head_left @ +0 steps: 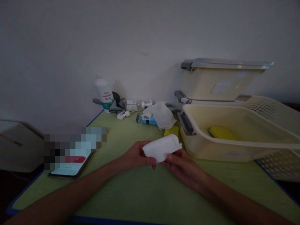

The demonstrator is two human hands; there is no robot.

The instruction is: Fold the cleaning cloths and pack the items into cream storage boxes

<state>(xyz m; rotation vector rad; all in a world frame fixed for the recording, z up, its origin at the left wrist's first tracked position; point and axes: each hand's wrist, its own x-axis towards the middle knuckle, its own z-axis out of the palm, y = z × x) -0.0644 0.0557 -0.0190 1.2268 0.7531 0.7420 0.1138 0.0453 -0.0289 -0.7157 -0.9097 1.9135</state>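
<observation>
Both hands hold a folded white tissue point(162, 147) above the green table. My left hand point(136, 155) is closed on its left end, with the thumb along the near side and the other fingers mostly hidden behind it. At the lower right, my right hand point(184, 165) grips the other end between thumb and fingers. Just beyond the tissue lies a yellow sponge point(171, 131), partly covered. Behind that, a crumpled white cloth point(162, 115) drapes over a clear bottle with a blue label point(146, 119).
An open cream bin point(217, 152) with a yellow sponge point(222, 132) inside stands right, before a lidded box point(211, 82) and perforated basket point(278, 112). A phone point(67, 167) lies left. A white bottle point(103, 92), lying pump bottle point(134, 105) and white spray head point(123, 115) are near the wall.
</observation>
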